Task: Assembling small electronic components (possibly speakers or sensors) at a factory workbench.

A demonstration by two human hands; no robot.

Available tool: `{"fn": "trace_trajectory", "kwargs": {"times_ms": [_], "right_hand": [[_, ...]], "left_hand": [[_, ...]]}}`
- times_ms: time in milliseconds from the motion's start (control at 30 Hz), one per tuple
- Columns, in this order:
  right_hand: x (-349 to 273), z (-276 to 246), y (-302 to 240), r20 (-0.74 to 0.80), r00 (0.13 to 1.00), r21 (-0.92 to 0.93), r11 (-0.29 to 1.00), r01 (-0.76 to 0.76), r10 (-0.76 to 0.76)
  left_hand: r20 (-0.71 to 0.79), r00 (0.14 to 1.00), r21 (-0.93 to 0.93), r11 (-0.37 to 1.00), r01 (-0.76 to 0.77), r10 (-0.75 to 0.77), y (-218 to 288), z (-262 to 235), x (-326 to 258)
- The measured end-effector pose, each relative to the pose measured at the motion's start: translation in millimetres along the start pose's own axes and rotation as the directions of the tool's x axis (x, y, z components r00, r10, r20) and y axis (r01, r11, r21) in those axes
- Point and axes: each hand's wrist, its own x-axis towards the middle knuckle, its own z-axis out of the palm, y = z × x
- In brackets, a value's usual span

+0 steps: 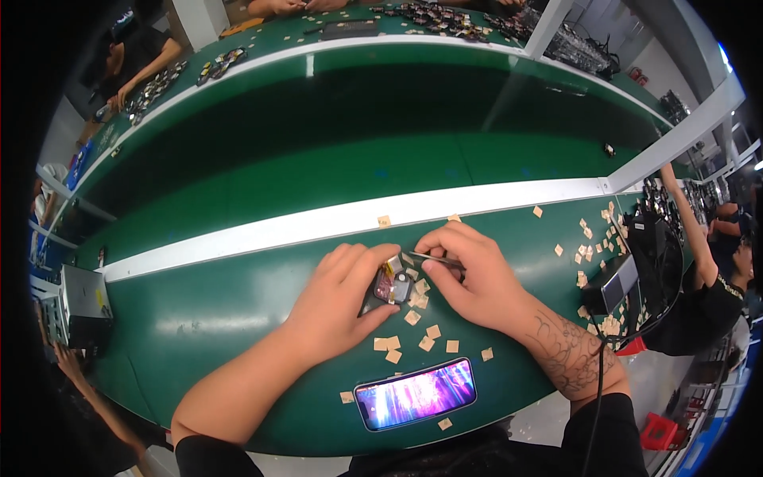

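My left hand (338, 290) is closed around a small dark electronic device (392, 285), holding it by its edges on the green table. Its inside faces up, with a reddish patch, a bit of yellow and a small round part showing. Just to the right, my right hand (469, 274) pinches a thin metal tool that looks like tweezers (435, 259), its tip pointing left toward the device. Small beige square pieces (412, 317) lie scattered between and below my hands. Nearer to me rests a phone (416, 394) with its screen lit in purple and blue.
A white rail (342, 222) crosses the table beyond my hands. At right stand a black box-shaped device (610, 286) with cables and more beige squares. A silver box (85, 294) sits at far left. People work around, with piles of small devices (433, 20) on the far bench.
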Motion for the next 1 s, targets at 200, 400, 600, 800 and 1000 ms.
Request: {"fn": "trace_trajectory", "kwargs": {"times_ms": [200, 400, 600, 800, 1000], "right_hand": [[1.0, 5.1, 3.0, 0.074, 0.982, -0.107, 0.978, 0.181, -0.173], [3.5, 19.2, 8.7, 0.080, 0.973, 0.187, 0.962, 0.197, -0.215], [0.2, 23.3, 3.5, 0.182, 0.965, 0.289, 0.948, 0.132, -0.190], [-4.8, 23.1, 7.1, 0.077, 0.975, 0.388, 0.907, 0.164, -0.210], [-11.4, 0.0, -5.2, 0.205, 0.978, 0.210, 0.975, -0.076, 0.032]], "left_hand": [[-0.006, 0.997, -0.031, 0.997, -0.077, 0.077, 0.9, 6.3, 2.4], [0.026, 1.000, -0.031, 1.000, -0.002, 0.003, 0.9, 3.3, -4.5], [0.014, 1.000, 0.089, 0.996, -0.001, 0.000, 3.6, 3.0, -3.1], [-0.032, 0.996, 0.089, 0.993, -0.079, 0.082, 7.8, 2.3, 2.3], [0.014, 0.993, -0.028, 0.993, -0.115, 0.115, 2.9, 0.1, 4.1]]}}
